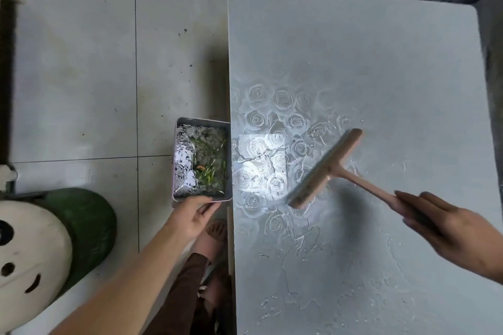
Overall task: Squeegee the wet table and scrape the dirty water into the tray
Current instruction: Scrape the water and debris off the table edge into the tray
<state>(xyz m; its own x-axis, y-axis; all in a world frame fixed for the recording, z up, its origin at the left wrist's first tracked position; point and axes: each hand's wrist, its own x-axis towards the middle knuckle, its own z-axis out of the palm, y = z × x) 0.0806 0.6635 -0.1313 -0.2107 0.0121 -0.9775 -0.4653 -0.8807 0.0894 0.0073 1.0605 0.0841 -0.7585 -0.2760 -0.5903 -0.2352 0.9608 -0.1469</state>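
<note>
Beside wet table (pixel 353 49), debris-filled tray (pixel 201 120)

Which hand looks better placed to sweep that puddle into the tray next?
The right. The right hand grips the squeegee by its handle, with the blade beside the puddle on the table. The left hand holds the tray at the table's edge, so it is occupied.

Table (pixel 381 68) glossy, wet, rose-embossed; squeegee (pixel 326 168) smooth pink plastic; tray (pixel 175 160) plastic; floor (pixel 81 62) glossy tile.
</note>
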